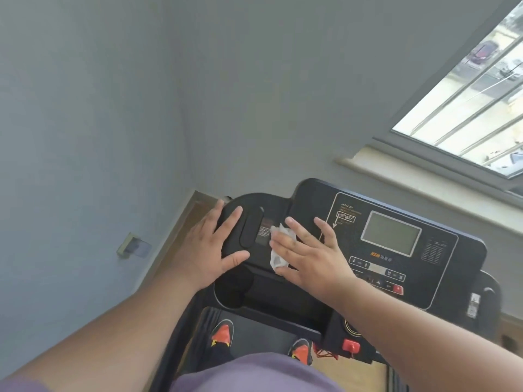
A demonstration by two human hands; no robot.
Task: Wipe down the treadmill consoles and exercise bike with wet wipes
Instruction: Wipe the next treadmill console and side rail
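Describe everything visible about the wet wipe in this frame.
The wet wipe is a white, crumpled, thin sheet, damp-looking, lying flat on the black treadmill console, left of its grey display. The right hand presses it down with straight, spread fingers covering most of it; only its left edge shows.

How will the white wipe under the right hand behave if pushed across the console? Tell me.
The wipe looks crumpled and thin, so probably floppy and light. Pressed flat by the right hand on the smooth console, it likely slides easily but may bunch.
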